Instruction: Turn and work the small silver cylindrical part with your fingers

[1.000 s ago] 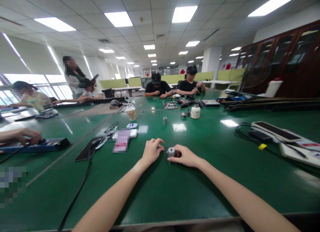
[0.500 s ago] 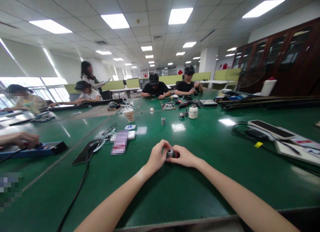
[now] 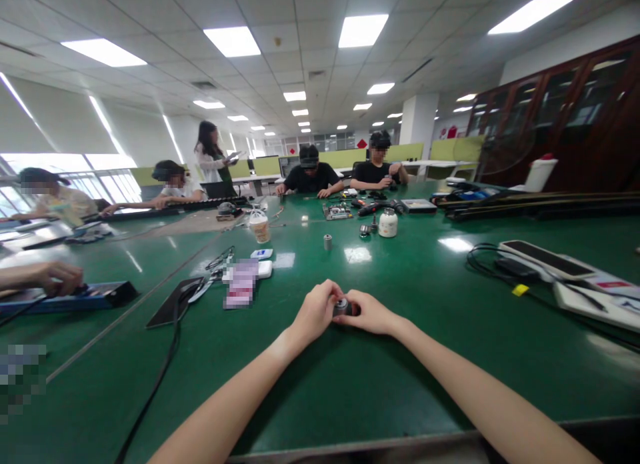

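A small silver metal cylinder (image 3: 341, 307) stands on the green table (image 3: 350, 377) in front of me. My left hand (image 3: 315, 312) is closed with its fingertips pinched on the top of the cylinder. My right hand (image 3: 369, 313) grips the cylinder from the right side, fingers curled around it. Both hands meet over the part and hide most of it.
A second small metal cylinder (image 3: 327, 241), a paper cup (image 3: 261, 227) and a white jar (image 3: 388, 223) stand farther back. A black tablet (image 3: 173, 301) with a cable lies left, a keyboard (image 3: 547, 259) and cables right. Several people sit around the table; another person's hand (image 3: 60, 277) rests at the left.
My left hand has moved right from beside the cylinder and closed onto its top. The right hand has kept its grip. A standing person at the back walked to the right.
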Demonstrator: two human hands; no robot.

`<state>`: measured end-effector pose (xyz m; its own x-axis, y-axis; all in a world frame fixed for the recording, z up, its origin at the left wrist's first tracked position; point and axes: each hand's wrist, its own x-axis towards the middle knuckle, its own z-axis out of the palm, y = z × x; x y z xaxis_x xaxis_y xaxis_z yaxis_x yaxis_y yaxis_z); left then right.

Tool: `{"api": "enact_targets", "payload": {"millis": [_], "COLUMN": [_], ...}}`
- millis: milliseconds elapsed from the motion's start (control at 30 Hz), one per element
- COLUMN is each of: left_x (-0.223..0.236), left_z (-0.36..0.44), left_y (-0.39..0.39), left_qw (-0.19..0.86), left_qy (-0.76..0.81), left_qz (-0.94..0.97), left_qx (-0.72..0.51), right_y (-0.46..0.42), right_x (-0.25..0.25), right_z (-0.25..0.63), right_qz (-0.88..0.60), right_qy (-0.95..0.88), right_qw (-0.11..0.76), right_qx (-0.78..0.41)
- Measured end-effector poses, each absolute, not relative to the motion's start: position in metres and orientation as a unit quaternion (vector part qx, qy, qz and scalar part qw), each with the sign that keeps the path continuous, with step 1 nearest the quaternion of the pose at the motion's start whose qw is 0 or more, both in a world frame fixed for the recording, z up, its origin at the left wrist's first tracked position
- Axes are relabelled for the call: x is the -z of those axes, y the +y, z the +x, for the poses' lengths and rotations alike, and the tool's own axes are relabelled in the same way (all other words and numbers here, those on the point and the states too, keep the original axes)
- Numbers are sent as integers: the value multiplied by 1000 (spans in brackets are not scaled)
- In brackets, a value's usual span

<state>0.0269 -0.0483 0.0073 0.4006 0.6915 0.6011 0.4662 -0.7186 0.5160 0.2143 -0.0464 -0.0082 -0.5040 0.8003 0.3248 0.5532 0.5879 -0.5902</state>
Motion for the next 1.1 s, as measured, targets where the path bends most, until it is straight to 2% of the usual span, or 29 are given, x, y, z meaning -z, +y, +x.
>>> {"api": "enact_targets", "payload": {"millis": [567,833,1100], "left_x": [-13,-1,1], "left_z": [28,24,26], "left_y": [-55,-48,-49], "left_qw": [182,221,199], "left_qy": [320,335,356], "left_qz": [826,839,843], "left_qx": [-426,-367,-351], "right_y": [-44,-52,-60], "right_x": [-6,-29,-29], "right_z": [229,224,207], "right_qz": [-391,-390,-399], "right_qy": [-826,-785,-772], "right_qw": [310,407,420], "right_qx": [-261,-258,-261]}}
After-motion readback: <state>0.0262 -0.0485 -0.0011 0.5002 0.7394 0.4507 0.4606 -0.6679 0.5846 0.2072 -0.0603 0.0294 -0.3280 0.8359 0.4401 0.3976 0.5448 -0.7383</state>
